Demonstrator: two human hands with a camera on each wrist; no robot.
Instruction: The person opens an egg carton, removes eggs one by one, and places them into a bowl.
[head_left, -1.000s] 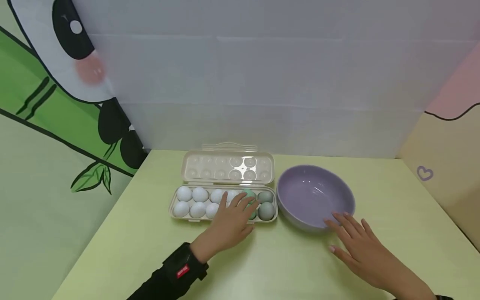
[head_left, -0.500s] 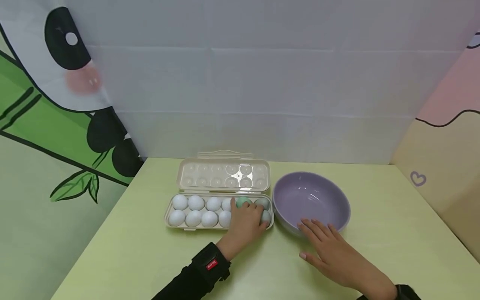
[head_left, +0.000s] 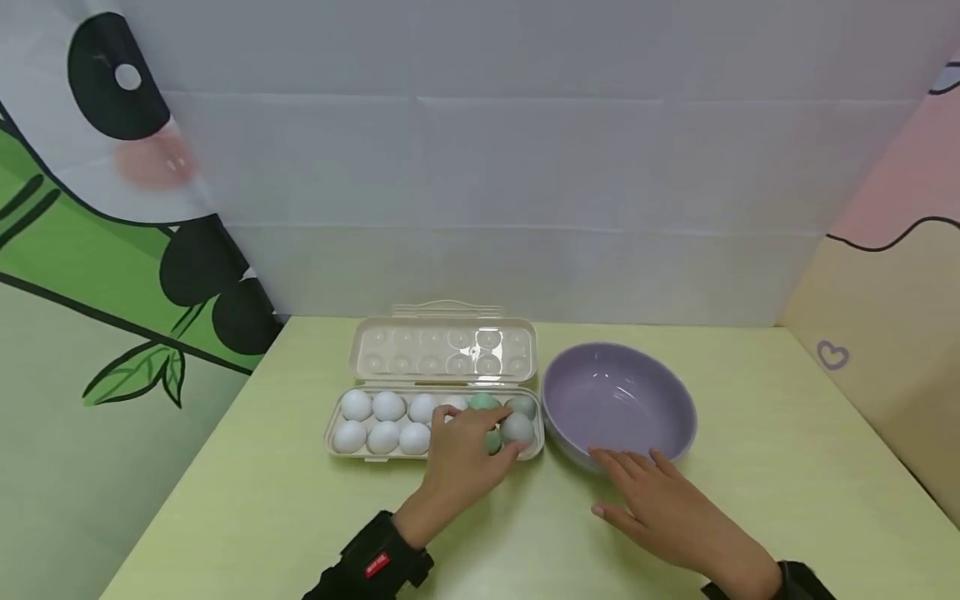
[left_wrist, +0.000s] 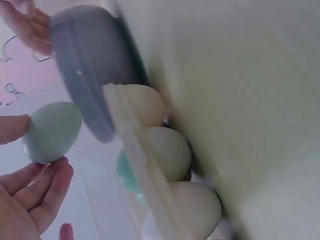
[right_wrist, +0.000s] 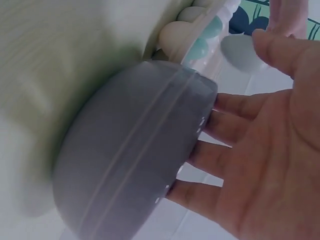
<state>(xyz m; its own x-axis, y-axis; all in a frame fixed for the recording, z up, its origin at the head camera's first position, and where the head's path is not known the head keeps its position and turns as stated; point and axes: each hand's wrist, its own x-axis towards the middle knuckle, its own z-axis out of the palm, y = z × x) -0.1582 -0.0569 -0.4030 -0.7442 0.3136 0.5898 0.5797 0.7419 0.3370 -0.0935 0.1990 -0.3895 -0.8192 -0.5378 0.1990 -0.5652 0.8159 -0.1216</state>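
My left hand [head_left: 461, 454] pinches a pale grey-green egg [left_wrist: 52, 132] between thumb and fingertips. In the left wrist view the egg is raised clear of the egg carton [left_wrist: 145, 160]. The carton stands open and holds white eggs [head_left: 384, 437] on the left, with bright green ones [head_left: 484, 402] and another grey-green egg [head_left: 522, 405] toward the right. Part of the front row is hidden behind my left hand. Beside the carton is a purple bowl [head_left: 600, 387], bare inside. My right hand [head_left: 675, 517] has its fingers extended, their tips at the bowl's near rim.
A clear carton lid [head_left: 442, 350] lies folded back behind the eggs. All of this rests on a pale yellow table [head_left: 262, 517]. At the table's far edge rises a white wall covering [head_left: 525, 208], with painted panels on both sides.
My left hand has reached down at the carton's right end, taken hold of a grey-green egg and lifted it. My right hand has shifted left along the bowl's near side.
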